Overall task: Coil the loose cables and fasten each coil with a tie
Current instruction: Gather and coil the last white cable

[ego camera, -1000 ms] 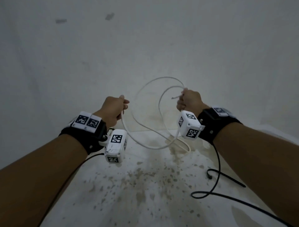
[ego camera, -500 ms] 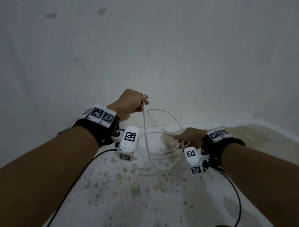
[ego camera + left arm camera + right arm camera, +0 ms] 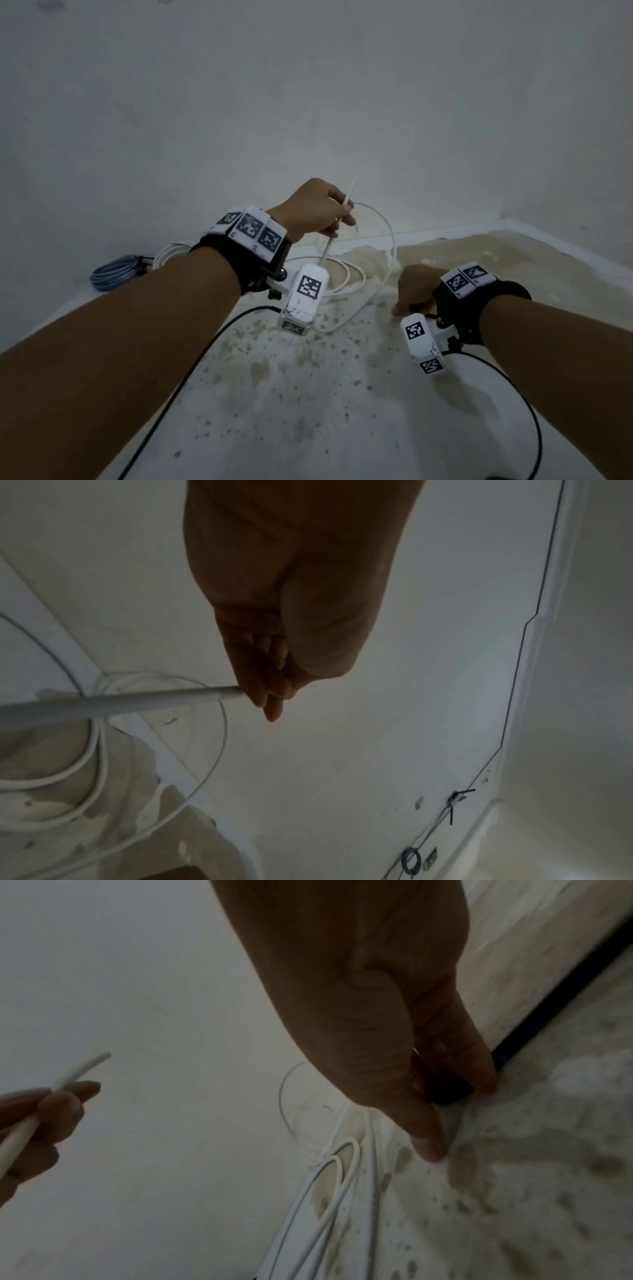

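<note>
Far left, by the wall: blue coiled cable (image 3: pixel 116 272), white coiled cable (image 3: pixel 171 251) beside it. Left hand (image 3: pixel 313 210): grip pinching the thin white round cable (image 3: pixel 388 240) near its free end; loops trail on the stained white floor (image 3: pixel 308 394). Right hand (image 3: pixel 416 289): fingertips down on floor, grip around a small dark object (image 3: pixel 441 1091), identity unclear.

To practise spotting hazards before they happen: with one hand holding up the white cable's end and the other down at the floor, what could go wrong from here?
1. The left hand grips only the end of the white cable; its loops lie loose and uneven, so pulling may tangle them.
2. The right hand seems to pinch a small dark thing, so nothing steadies the loops; they may spread.
</note>
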### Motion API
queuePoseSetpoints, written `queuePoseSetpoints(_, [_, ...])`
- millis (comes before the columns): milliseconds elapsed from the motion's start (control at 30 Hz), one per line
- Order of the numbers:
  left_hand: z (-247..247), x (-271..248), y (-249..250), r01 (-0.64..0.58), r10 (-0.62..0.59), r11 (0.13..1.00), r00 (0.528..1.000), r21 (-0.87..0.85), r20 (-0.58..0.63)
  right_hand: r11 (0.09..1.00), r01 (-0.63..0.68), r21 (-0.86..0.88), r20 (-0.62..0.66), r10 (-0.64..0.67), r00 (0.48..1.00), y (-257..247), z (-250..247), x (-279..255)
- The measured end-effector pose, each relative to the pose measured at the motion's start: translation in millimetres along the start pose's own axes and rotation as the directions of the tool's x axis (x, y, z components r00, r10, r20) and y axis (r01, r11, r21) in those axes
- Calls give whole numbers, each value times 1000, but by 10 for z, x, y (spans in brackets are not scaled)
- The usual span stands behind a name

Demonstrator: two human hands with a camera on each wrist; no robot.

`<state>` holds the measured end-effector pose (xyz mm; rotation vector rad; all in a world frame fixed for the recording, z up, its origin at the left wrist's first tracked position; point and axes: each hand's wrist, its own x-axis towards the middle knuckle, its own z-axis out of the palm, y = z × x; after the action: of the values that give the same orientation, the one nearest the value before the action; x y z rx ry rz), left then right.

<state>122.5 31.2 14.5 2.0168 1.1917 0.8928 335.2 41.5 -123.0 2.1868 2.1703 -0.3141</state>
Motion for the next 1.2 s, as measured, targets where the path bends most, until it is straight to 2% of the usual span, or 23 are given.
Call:
queuePoseSetpoints(67, [119, -7, 74, -26, 24, 996, 999, 83, 27, 1000, -22, -15, -61, 21, 998, 167, 29, -65])
queuePoseSetpoints(167, [317, 39, 140, -50, 54, 983, 998, 177, -20, 992, -127, -27, -75, 124, 989, 402, -6, -199])
queuePoseSetpoints(200, [387, 55, 168, -47, 51, 984, 999, 174, -17, 985, -172, 2, -68, 172, 983, 459, -53, -252])
queuePoseSetpoints(267, [545, 69, 236, -34, 29, 992, 998, 123, 47, 951, -214, 222, -77, 236, 969, 487, -187, -394])
queuePoseSetpoints(300, [636, 73, 267, -31, 24, 996, 996, 89, 86, 890, -159, 428, -104, 224, 969, 480, -255, -458])
queuePoseSetpoints(333, [737, 74, 292, -34, 26, 997, 993, 67, 113, 728, -67, 683, -129, 210, 969, 457, -324, -510])
queuePoseSetpoints(367, [845, 79, 312, -46, 37, 996, 992, 73, 124, 476, 28, 879, -130, 184, 974, 403, -406, -578])
queuePoseSetpoints(400, [956, 92, 324, -65, 51, 991, 991, 113, 125, 251, 107, 962, -146, 145, 978, 351, -492, -637])
queuePoseSetpoints(433, [1063, 107, 334, -90, 67, 980, 989, 178, 129, 132, 164, 978, -180, 116, 977, 298, -570, -679])
queuePoseSetpoints(533, [1306, 114, 351, -177, 124, 908, 980, 381, 158, 152, 226, 962, -250, 169, 953, 179, -726, -753])
queuePoseSetpoints(567, [1343, 100, 352, -224, 167, 868, 972, 443, 164, 121, 228, 966, -249, 213, 945, 170, -746, -742])
queuePoseSetpoints(633, [1340, 66, 277, -323, 254, 768, 946, 552, 201, -51, 243, 969, -216, 309, 926, 199, -762, -682])
queuePoseSetpoints(667, [1298, 60, 188, -347, 251, 720, 938, 601, 240, -152, 257, 955, -190, 352, 916, 231, -773, -666])
queuePoseSetpoints(700, [1221, 55, 65, -342, 197, 660, 938, 669, 285, -218, 273, 937, -171, 393, 904, 269, -778, -660])
queuePoseSetpoints(733, [1116, 59, -89, -313, 103, 591, 943, 743, 316, -229, 279, 932, -161, 426, 890, 323, -771, -647])
queuePoseSetpoints(767, [981, 54, -258, -267, -4, 536, 948, 801, 319, -176, 266, 948, -164, 447, 879, 382, -756, -647])
queuePoseSetpoints(800, [831, 40, -419, -216, -81, 510, 952, 833, 296, -80, 233, 969, -174, 448, 877, 436, -724, -653])
queuePoseSetpoints(933, [296, -50, -719, -10, -84, 424, 995, 906, 50, 380, 75, 922, -203, 309, 929, 477, -519, -604])
queuePoseSetpoints(1033, [63, -109, -721, 141, -185, 421, 980, 896, -68, 601, -15, 799, -161, 237, 958, 361, -417, -511])
queuePoseSetpoints(1067, [7, -113, -720, 182, -231, 474, 970, 862, -78, 651, -38, 758, -145, 226, 963, 301, -410, -487])
queuePoseSetpoints(1100, [-33, -114, -715, 237, -293, 573, 953, 784, -74, 684, -63, 727, -134, 231, 964, 238, -415, -476])
queuePoseSetpoints(1167, [-81, -123, -676, 392, -416, 806, 908, 443, -48, 724, -85, 684, -131, 236, 963, 113, -426, -470])
queuePoseSetpoints(1200, [-100, -131, -636, 446, -448, 872, 893, 203, -38, 735, -79, 674, -129, 222, 966, 64, -425, -460])
